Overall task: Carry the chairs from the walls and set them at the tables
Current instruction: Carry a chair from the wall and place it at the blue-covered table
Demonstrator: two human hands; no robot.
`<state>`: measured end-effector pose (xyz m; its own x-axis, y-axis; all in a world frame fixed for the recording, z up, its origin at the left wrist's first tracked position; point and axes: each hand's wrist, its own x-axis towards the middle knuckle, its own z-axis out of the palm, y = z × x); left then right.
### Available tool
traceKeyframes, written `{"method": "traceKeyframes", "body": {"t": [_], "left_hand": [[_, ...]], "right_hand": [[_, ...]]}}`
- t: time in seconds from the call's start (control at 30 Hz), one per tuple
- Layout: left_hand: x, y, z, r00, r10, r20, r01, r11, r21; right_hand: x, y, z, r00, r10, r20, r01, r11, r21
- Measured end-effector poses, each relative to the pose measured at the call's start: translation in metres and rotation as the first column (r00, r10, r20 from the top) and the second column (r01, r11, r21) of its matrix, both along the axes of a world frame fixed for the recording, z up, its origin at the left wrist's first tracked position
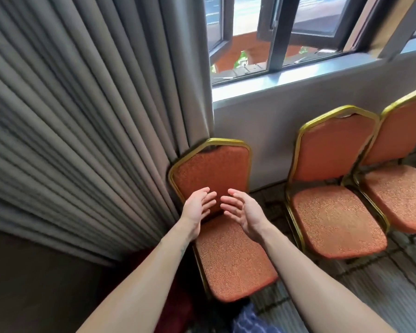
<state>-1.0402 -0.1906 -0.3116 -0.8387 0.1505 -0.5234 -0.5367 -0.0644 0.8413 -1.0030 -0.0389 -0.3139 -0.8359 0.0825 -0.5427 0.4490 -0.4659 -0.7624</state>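
Three orange padded chairs with gold metal frames stand along the wall under a window. The nearest chair (228,258) is right in front of me, its back against the grey curtain. My left hand (197,207) and my right hand (244,211) hover side by side above its seat, in front of the backrest, palms facing each other and fingers relaxed. Neither hand holds anything. A second chair (334,219) stands to the right, and a third chair (404,188) is partly cut off at the frame's right edge.
A pleated grey curtain (82,128) fills the left side and presses on the nearest chair's back. The grey wall (286,121) and window sill (298,79) run behind the chairs. Patterned carpet (382,284) covers the floor between and in front of them.
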Motion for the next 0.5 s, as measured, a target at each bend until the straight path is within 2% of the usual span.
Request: {"method": "traceKeyframes", "body": {"t": [0.33, 0.5], "left_hand": [[-0.104, 0.032, -0.005, 0.990, 0.128, 0.062, -0.129, 0.992, 0.011], [-0.138, 0.040, -0.011, 0.984, 0.167, 0.063, -0.167, 0.986, -0.006]], "right_hand": [[-0.114, 0.012, -0.016, 0.997, 0.075, 0.032, -0.072, 0.994, -0.087], [-0.159, 0.015, -0.021, 0.992, 0.123, 0.032, -0.121, 0.992, -0.045]]}}
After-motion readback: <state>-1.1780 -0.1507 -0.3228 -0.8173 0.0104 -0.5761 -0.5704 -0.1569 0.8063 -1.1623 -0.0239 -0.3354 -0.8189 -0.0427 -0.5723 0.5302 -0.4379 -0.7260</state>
